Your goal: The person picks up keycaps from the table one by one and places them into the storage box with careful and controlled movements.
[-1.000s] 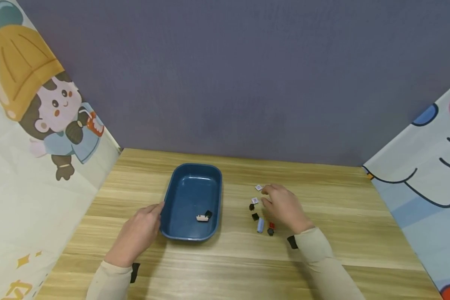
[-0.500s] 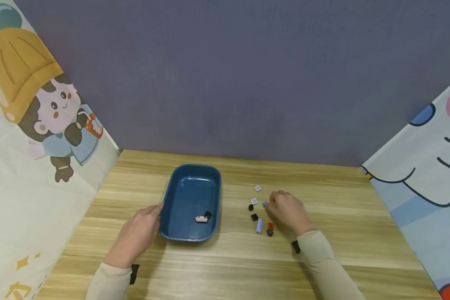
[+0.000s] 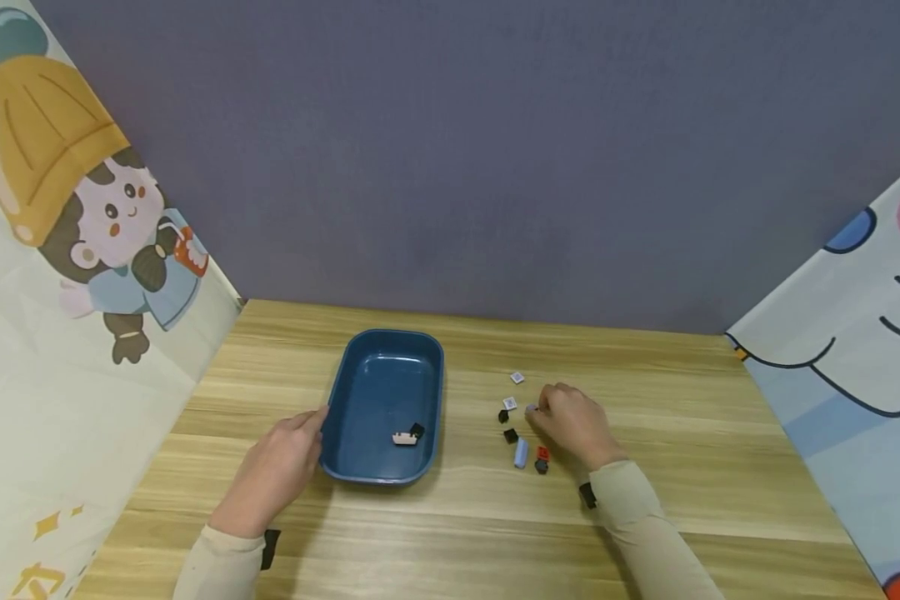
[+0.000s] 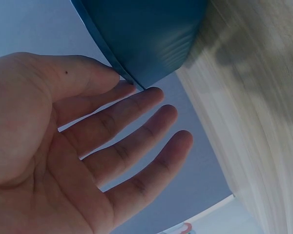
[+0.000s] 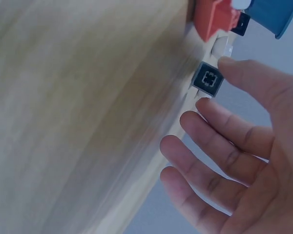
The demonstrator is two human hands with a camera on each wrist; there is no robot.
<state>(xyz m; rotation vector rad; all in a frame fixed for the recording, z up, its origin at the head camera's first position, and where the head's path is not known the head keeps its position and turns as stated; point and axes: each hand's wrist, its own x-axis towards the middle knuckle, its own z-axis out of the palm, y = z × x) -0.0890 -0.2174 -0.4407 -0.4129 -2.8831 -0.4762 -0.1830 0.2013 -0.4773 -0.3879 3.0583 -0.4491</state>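
Observation:
My left hand (image 3: 281, 467) pinches the left rim of a blue tray (image 3: 439, 392) between thumb and index finger; in the left wrist view the other fingers of the left hand (image 4: 88, 131) stretch out below the rim. Inside the tray lie a beige keycap (image 3: 404, 439) and a black keycap (image 3: 417, 430). Over the table my right hand (image 3: 576, 423) pinches a small grey keycap (image 3: 531, 409) with thumb and index fingertips. The right wrist view shows this keycap (image 5: 208, 79) turned with its cross-marked socket towards the camera, the remaining fingers loosely bent.
Near the right hand lie white keycaps (image 3: 510, 403), black keycaps (image 3: 511, 436), a long light-blue keycap (image 3: 521, 453), a red keycap (image 3: 543, 453) and a dark grey keycap (image 3: 542, 467). A grey-blue wall (image 3: 480, 167) rises behind the wooden table (image 3: 420, 533).
The right hand has shifted slightly down from beside the white keycaps to the grey keycap, and its fingertips have closed on it. Left hand and tray stay put.

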